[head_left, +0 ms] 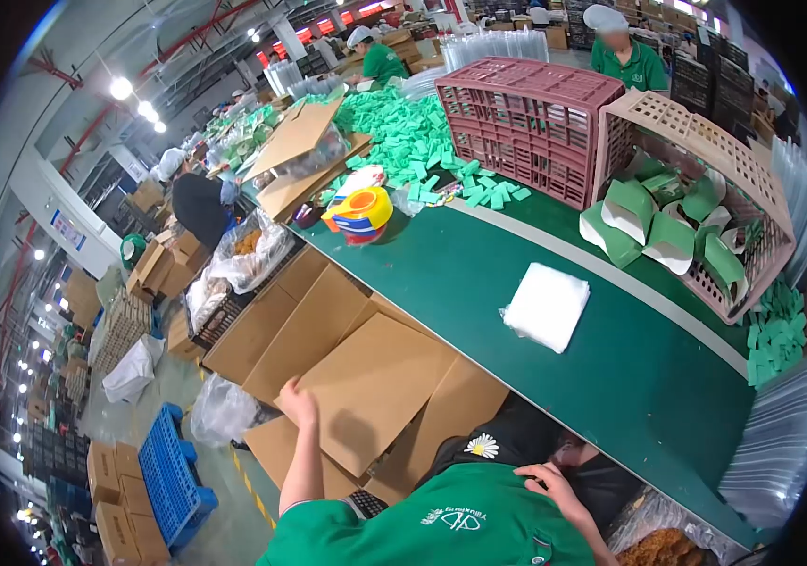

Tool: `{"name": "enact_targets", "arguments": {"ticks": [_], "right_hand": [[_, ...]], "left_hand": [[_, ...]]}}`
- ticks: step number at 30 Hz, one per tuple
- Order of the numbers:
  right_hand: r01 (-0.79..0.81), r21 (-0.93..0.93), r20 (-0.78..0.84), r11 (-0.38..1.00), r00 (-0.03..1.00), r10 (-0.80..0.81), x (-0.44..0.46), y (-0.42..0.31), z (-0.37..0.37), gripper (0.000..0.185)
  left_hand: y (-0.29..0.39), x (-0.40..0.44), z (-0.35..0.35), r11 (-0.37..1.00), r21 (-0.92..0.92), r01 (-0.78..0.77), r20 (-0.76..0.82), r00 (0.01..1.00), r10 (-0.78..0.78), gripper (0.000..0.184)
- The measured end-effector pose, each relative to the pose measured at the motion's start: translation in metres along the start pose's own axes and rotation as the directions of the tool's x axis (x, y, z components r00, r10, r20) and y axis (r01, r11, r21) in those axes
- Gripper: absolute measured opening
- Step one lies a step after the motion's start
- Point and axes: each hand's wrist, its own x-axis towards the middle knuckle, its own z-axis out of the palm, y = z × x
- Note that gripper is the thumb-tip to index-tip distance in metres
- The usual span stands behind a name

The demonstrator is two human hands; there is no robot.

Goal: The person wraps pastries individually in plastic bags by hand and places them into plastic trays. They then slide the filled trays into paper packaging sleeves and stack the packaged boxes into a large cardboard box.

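Observation:
My left hand (299, 404) is at the left edge of a flat cardboard sheet (384, 387), its fingers pressed on the edge. The sheet lies over an open cardboard box (304, 325) with raised flaps, beside the green table (422, 274). My right hand (549, 486) rests against the lower front of my green shirt, fingers spread and nothing held. A white stack wrapped in clear plastic (548, 307) lies on the table, beyond both hands. Rolls of yellow and blue tape (363, 209) stand near the table's left edge.
Many small green packets (403, 137) are heaped at the back. A maroon crate (526, 123) stands beside a tipped pink crate (696, 151) with green-and-white packs. Clear plastic trays (781, 443) are at right. A blue pallet (172, 476) is on the floor. Co-workers are in the background.

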Motion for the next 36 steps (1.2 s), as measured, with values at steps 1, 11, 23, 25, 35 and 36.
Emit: {"name": "enact_targets", "arguments": {"ticks": [1,11,23,25,35,36], "right_hand": [[0.010,-0.008,-0.006,1.000,1.000,-0.010,-0.006,-0.003,-0.001,0.029],[0.023,-0.104,-0.238,0.994,0.970,-0.047,-0.074,0.004,-0.007,0.044],[-0.215,-0.424,0.156,0.879,0.939,0.305,-0.143,0.063,-0.031,0.048],[-0.216,-0.488,0.251,0.845,0.893,0.373,-0.135,0.094,-0.030,0.048],[0.042,-0.310,0.284,0.950,0.957,0.051,-0.108,0.113,-0.052,0.035],[0.048,-0.413,0.333,0.910,0.937,0.102,-0.106,0.113,-0.056,0.035]], "left_hand": [[0.025,0.005,0.020,0.972,-0.172,-0.159,-0.002,0.987,0.161,0.037],[0.365,-0.191,0.076,-0.145,-0.850,-0.506,0.012,-0.294,0.956,0.038],[0.364,-0.294,0.127,-0.426,-0.898,-0.109,-0.249,-0.673,0.697,0.060],[0.373,-0.295,0.122,-0.377,-0.917,-0.131,-0.198,-0.672,0.714,0.059],[0.367,-0.305,0.116,-0.356,-0.911,-0.209,-0.172,-0.590,0.788,0.060],[0.366,-0.305,0.117,-0.345,-0.916,-0.203,-0.167,-0.589,0.790,0.060]]}}
